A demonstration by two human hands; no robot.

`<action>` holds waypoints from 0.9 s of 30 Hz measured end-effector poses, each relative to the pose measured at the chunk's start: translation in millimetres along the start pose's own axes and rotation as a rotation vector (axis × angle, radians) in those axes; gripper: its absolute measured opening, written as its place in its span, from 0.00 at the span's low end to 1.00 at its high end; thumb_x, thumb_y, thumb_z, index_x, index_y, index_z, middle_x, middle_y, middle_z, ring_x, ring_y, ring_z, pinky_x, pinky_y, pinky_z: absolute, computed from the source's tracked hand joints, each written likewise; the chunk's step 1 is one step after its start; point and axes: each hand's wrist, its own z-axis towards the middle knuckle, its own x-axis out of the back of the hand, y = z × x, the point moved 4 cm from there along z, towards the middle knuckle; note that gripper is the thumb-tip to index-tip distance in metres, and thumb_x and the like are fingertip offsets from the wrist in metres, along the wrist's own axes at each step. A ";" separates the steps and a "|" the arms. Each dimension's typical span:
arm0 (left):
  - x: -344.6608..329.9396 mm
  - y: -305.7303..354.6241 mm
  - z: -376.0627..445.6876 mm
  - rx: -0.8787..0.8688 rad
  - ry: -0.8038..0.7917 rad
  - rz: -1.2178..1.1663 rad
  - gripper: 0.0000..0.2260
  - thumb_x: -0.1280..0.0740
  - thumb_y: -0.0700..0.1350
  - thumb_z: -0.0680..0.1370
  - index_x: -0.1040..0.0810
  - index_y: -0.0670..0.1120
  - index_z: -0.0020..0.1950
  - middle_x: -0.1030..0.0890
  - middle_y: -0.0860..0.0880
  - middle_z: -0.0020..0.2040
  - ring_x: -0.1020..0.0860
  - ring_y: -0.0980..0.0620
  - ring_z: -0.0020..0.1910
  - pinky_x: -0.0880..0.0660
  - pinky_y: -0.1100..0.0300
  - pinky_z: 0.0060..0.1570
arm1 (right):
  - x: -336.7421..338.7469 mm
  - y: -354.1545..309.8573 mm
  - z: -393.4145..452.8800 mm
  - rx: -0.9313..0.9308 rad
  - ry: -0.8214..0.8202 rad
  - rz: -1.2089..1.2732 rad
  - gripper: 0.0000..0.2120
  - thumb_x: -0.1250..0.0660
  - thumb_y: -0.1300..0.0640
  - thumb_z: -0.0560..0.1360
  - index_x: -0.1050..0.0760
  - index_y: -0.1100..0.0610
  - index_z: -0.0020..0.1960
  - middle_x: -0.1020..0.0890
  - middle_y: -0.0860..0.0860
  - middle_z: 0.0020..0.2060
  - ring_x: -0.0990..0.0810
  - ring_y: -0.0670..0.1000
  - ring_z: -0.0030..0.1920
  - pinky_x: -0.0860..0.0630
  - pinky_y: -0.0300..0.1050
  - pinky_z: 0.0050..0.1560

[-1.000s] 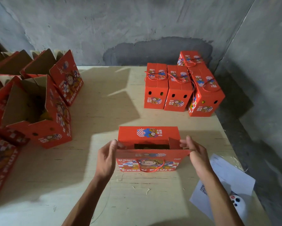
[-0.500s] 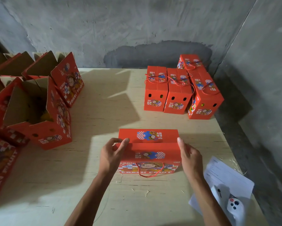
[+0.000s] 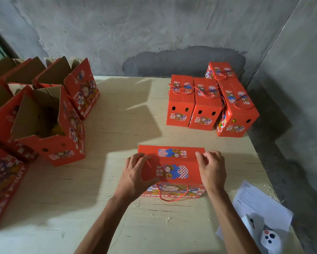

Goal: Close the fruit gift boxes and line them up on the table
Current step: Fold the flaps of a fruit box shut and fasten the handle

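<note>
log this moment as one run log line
step: closing box | left hand: pressing lid | right hand: on lid | closed boxes: far right

Pale wooden bench (image 3: 106,208), grain running crosswise, lit in patches with hard shadows across the far half. Bits of straw (image 3: 167,219) scattered near the front edge. White printed paper (image 3: 260,204) lying flat at the near right corner, one edge over the bench side. White controller (image 3: 269,240) with dark buttons and a red dot resting on that paper. Grey plastered wall (image 3: 135,30) behind, with a darker patch (image 3: 181,59) low down. Second grey wall (image 3: 304,88) at right, meeting it in a corner.
</note>
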 end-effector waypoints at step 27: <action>-2.9 -10.7 15.1 -0.062 0.032 -0.094 0.21 0.29 0.66 0.75 0.19 0.52 0.59 0.25 0.59 0.62 0.29 0.51 0.61 0.26 0.51 0.60 | -8.3 10.3 -21.3 0.014 -0.135 0.268 0.08 0.28 0.53 0.78 0.17 0.58 0.47 0.26 0.52 0.68 0.23 0.49 0.63 0.22 0.43 0.55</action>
